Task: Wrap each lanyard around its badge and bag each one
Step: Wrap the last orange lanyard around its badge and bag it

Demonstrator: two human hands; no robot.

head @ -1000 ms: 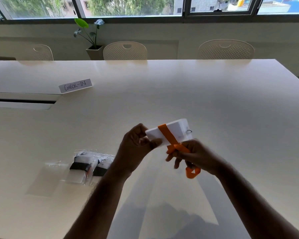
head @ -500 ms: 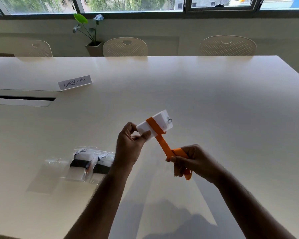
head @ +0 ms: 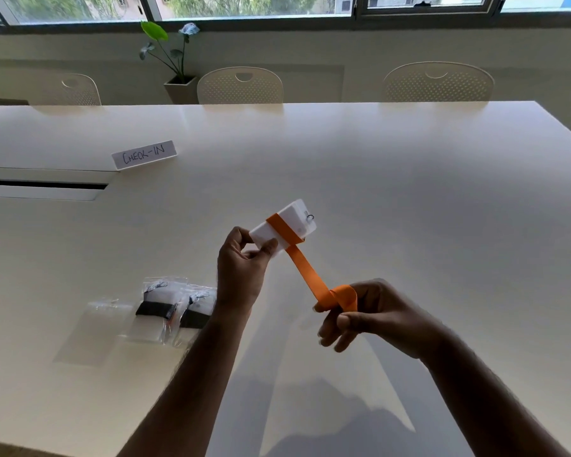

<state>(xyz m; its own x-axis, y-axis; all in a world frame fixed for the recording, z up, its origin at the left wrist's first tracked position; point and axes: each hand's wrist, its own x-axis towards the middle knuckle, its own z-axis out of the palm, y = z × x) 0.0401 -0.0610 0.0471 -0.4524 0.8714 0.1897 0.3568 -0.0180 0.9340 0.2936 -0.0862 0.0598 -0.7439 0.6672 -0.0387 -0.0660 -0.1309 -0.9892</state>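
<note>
Head view shows, at mid-frame above the table (head: 409, 199), a white, flat rectangular badge (head: 282, 225) with a small metal ring at its far end and a flat orange woven lanyard (head: 305, 272) banded once across it. Left hand (head: 243, 272) pinches the badge's near corner between thumb and fingers. Right hand (head: 366, 311), lower right, has the lanyard's loose end looped over its curled fingers. Two bagged badges (head: 175, 308) in glossy clear plastic lie lower left.

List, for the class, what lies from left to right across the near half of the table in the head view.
Empty clear plastic bag → two bagged badges with black lanyards → left hand holding the white badge → orange lanyard → right hand.
</note>
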